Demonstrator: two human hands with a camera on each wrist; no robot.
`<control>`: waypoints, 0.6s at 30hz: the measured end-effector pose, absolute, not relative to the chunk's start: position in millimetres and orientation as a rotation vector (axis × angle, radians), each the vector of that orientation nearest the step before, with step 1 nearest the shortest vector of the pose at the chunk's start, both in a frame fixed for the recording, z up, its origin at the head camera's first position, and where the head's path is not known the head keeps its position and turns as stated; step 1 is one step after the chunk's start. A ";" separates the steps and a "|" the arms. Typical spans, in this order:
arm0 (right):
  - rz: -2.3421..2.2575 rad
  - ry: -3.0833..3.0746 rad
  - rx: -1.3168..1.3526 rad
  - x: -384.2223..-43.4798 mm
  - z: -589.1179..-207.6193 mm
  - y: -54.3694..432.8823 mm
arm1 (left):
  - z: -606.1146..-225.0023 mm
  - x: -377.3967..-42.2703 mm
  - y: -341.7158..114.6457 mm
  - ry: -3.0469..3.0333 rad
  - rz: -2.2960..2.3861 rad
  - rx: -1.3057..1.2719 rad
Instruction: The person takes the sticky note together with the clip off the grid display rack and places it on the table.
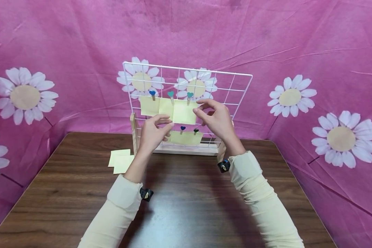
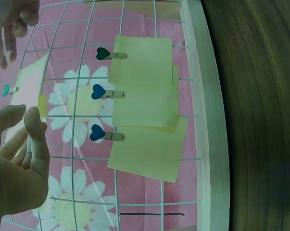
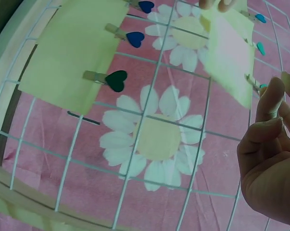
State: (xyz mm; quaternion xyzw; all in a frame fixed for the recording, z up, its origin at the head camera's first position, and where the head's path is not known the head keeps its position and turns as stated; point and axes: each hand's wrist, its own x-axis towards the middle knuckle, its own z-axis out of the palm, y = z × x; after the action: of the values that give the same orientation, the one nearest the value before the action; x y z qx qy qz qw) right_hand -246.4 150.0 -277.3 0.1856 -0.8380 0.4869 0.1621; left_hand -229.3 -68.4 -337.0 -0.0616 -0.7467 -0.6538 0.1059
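Observation:
A white wire grid (image 1: 227,90) holds yellow sticky notes clipped in two rows by small wooden pegs with heart tops. My left hand (image 1: 156,133) pinches the lower left corner of the upper row's right-hand sticky note (image 1: 185,112), it appears. Beside that note's right edge is my right hand (image 1: 217,119), its fingers loosely bent and holding nothing. The nearest peg has a teal heart (image 1: 190,94). Another teal heart (image 1: 171,93) and a blue heart (image 1: 152,93) top the other upper pegs. In the left wrist view, the lower notes (image 2: 145,106) overlap under three pegs.
The grid stands in a wooden base (image 1: 186,150) on a dark wood table (image 1: 186,206). Two loose sticky notes (image 1: 123,164) overlap on the table left of the stand, near the left forearm. A pink cloth (image 1: 186,31) with daisies hangs behind.

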 end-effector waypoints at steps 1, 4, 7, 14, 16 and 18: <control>1.386 -2.392 0.531 -247.9 -276.2 148.4 | -336.8 -229.9 -67.7 -2.203 -1.924 -0.176; 1.397 -2.383 0.548 -252.0 -273.0 143.7 | -335.5 -231.4 -65.0 -2.213 -1.921 -0.172; 1.394 -2.385 0.548 -255.1 -269.7 139.1 | -334.3 -233.2 -62.2 -2.227 -1.906 -0.167; 1.327 -2.400 0.544 -260.6 -261.7 131.0 | -333.4 -240.0 -57.8 -2.256 -1.869 -0.143; 1.306 -2.401 0.556 -262.4 -260.3 129.1 | -333.4 -241.6 -57.0 -2.264 -1.864 -0.135; 1.277 -2.401 0.565 -263.6 -258.8 127.0 | -333.2 -242.4 -56.4 -2.276 -1.856 -0.126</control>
State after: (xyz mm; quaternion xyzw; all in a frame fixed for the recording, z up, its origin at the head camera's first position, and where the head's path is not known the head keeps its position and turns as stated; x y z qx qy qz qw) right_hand -263.6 127.0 -258.8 0.2001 -0.8502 0.4521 0.1811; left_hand -242.4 -56.4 -333.2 -0.0427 -0.7704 -0.6281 0.1010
